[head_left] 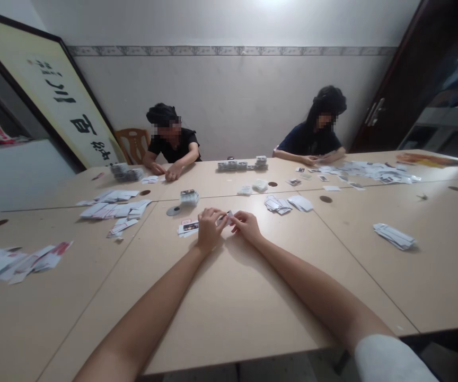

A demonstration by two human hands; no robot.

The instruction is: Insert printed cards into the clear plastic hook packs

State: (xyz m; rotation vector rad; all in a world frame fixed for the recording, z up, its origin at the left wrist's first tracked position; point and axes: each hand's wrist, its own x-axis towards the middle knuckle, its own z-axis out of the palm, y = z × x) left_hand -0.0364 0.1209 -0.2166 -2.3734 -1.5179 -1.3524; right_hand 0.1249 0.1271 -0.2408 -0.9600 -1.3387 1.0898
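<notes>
Both hands meet over the table (pixel 229 297), and a small card (pixel 229 216) is pinched between them: the left hand (pixel 210 229) closes its fingertips on one edge, the right hand (pixel 247 225) on the other. The card is held just above the tabletop, near a few loose cards (pixel 188 228) lying beside the left hand (a tidy stack (pixel 189 197) stands a little farther off). I judge that a single card is being worked with the fingertips; a next move would ask for a light, steady pinch, so that it does not bend
</notes>
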